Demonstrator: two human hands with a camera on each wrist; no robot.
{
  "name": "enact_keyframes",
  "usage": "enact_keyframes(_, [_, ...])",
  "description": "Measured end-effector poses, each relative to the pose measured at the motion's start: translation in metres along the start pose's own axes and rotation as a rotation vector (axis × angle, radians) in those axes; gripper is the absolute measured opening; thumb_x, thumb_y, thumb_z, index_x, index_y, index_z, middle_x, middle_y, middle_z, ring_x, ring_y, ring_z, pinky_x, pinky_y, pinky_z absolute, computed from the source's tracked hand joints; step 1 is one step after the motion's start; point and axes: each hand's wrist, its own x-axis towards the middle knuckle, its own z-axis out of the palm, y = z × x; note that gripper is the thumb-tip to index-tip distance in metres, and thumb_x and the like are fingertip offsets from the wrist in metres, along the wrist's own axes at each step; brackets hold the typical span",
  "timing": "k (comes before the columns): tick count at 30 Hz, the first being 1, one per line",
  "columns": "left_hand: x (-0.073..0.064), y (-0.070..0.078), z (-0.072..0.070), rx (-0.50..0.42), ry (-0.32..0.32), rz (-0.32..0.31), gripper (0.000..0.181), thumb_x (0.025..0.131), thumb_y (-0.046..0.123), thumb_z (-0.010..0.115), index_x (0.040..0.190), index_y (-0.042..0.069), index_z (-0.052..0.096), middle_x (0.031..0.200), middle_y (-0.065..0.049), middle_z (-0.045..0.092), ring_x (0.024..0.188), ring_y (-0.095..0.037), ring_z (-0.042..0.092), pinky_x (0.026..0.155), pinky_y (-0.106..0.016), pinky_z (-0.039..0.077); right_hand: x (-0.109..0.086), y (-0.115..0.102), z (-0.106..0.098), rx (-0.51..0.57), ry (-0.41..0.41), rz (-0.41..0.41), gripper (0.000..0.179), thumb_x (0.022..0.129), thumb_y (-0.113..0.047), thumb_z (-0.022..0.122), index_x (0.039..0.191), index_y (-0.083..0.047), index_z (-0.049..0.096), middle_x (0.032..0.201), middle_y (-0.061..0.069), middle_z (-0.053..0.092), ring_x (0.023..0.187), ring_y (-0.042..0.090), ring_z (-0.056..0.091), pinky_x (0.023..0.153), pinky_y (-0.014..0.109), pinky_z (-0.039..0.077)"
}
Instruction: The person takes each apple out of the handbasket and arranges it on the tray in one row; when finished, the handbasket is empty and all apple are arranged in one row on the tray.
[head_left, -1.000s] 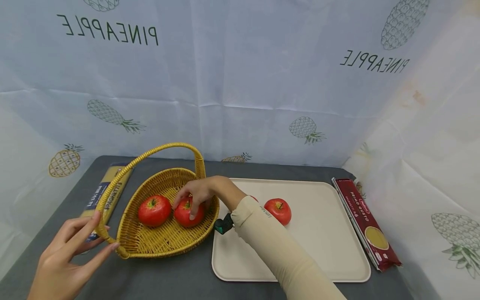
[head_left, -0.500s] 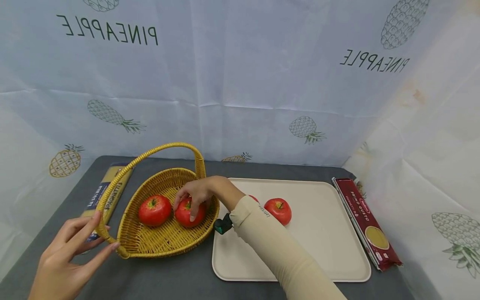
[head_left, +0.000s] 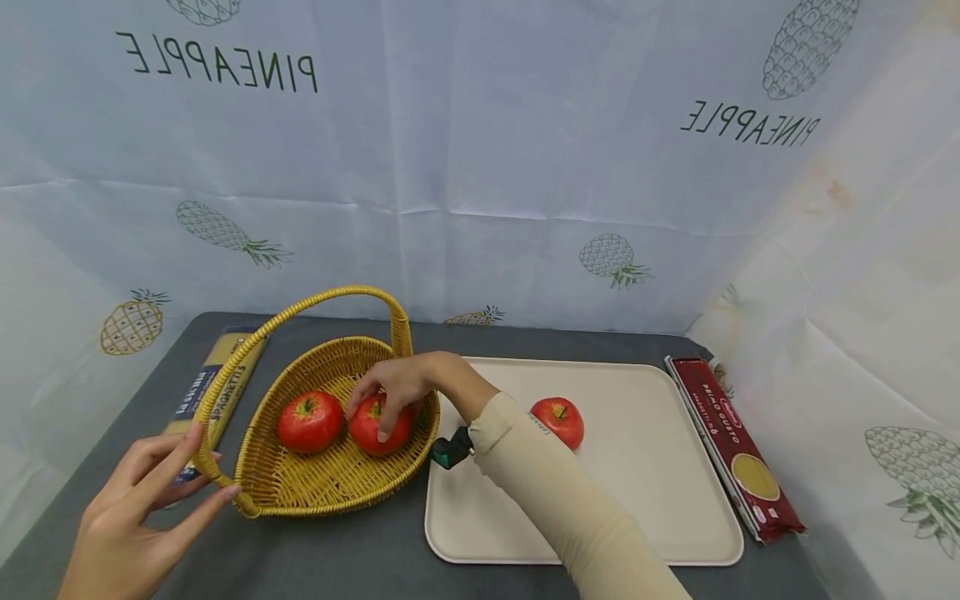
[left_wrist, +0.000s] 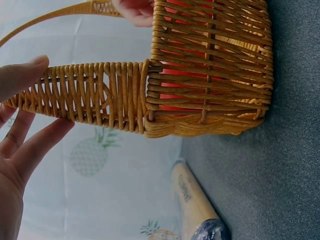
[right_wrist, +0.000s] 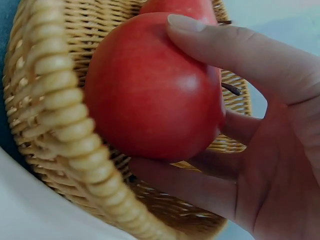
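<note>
My left hand (head_left: 131, 517) pinches the lower near end of the handle (head_left: 225, 375) on a yellow wicker basket (head_left: 322, 483). The left wrist view shows the thumb on one side of the woven handle (left_wrist: 110, 95) and fingers on the other. Inside the basket, my right hand (head_left: 397, 383) grips a red apple (head_left: 366, 432), thumb and fingers around it. Up close in the right wrist view, this apple (right_wrist: 150, 90) sits just inside the braided rim. Another red apple (head_left: 309, 422) lies to its left in the basket.
Right of the basket is a beige tray (head_left: 645, 483) bearing a red apple (head_left: 561, 421), partly behind my right forearm. A red spaghetti pack (head_left: 731, 446) lies beyond the tray's right edge. A blue-and-yellow spaghetti pack (head_left: 232, 383) lies left of the basket.
My right forearm has shifted very slightly right, hiding a sliver of red on the tray that showed earlier. Both hands keep their holds, and the basket stays put.
</note>
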Motion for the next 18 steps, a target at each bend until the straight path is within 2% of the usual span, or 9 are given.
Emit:
enact_keyframes(7, [0.0,0.001,0.0,0.004,-0.003,0.005,0.088,0.093,0.069,0.053,0.14,-0.005,0.059,0.126,0.027,0.047,0.106,0.018,0.048,0.077,0.006,0.05,-0.014,-0.004,-0.005,-0.029,0.028,-0.053,0.055,0.087,-0.019,0.08,0.139,-0.02,0.064,0.139,-0.002,0.057,0.121,0.009,0.052,0.092,0.018,0.059])
enact_keyframes(14, [0.0,0.0,0.001,-0.008,-0.001,0.004,0.087,0.092,0.068,0.054,0.14,-0.004,0.059,0.126,0.026,0.048,0.107,0.018,0.049,0.077,0.007,0.05,-0.036,-0.008,-0.01,-0.007,0.065,-0.115,0.056,0.088,-0.018,0.078,0.141,-0.016,0.062,0.137,-0.001,0.059,0.123,0.01,0.051,0.093,0.02,0.061])
enact_keyframes(18, [0.0,0.0,0.0,-0.004,-0.001,0.0,0.088,0.092,0.069,0.053,0.141,-0.004,0.059,0.126,0.026,0.048,0.106,0.018,0.049,0.077,0.007,0.05,-0.049,-0.011,-0.014,-0.032,0.092,-0.144,0.056,0.087,-0.019,0.077,0.141,-0.017,0.062,0.136,0.0,0.06,0.122,0.011,0.052,0.093,0.021,0.061])
